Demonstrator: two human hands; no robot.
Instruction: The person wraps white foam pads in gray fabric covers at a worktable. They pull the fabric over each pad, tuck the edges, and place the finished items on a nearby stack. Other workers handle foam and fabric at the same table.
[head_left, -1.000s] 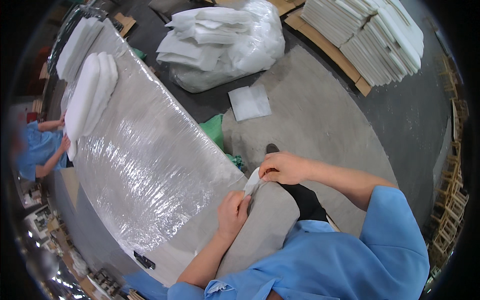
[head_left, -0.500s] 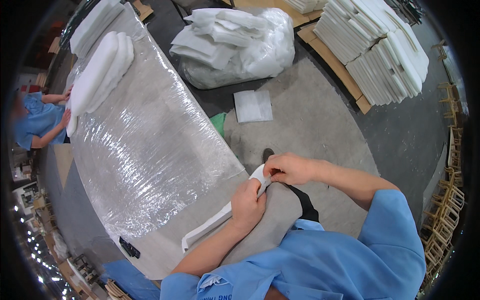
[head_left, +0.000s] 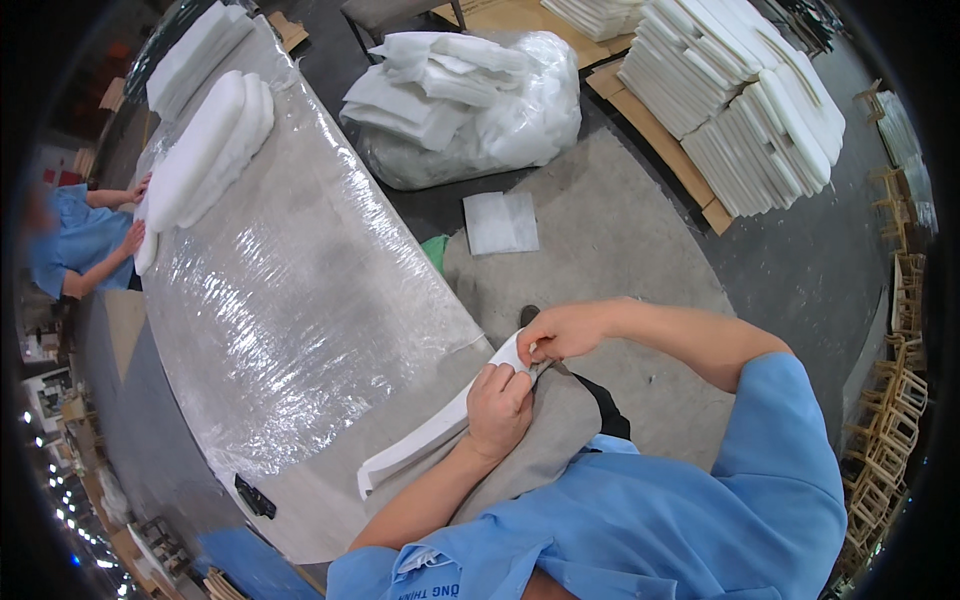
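A white strip [head_left: 420, 437] runs along the edge of a piece of grey fabric [head_left: 555, 430] that lies over my lap at the table's near corner. My left hand [head_left: 500, 410] is closed on the strip close to its far end, knuckles up. Just beyond it, my right hand [head_left: 565, 332] pinches the end of the strip and the fabric edge between thumb and fingers. The two hands are close together, and the fingertips are partly hidden. The strip's other end rests on the table beside my left forearm.
A film-covered table [head_left: 300, 300] spreads to my left, with a small black object [head_left: 255, 496] on it. At its far end a person [head_left: 85, 240] handles white padding [head_left: 200, 150]. Bagged padding [head_left: 470, 110], a padding stack [head_left: 740, 110] and a folded white sheet [head_left: 500, 222] are on the floor.
My right hand has shifted slightly left and closer to my left hand. More of the white strip's face shows now. Both hands keep hold, and the view has moved a little.
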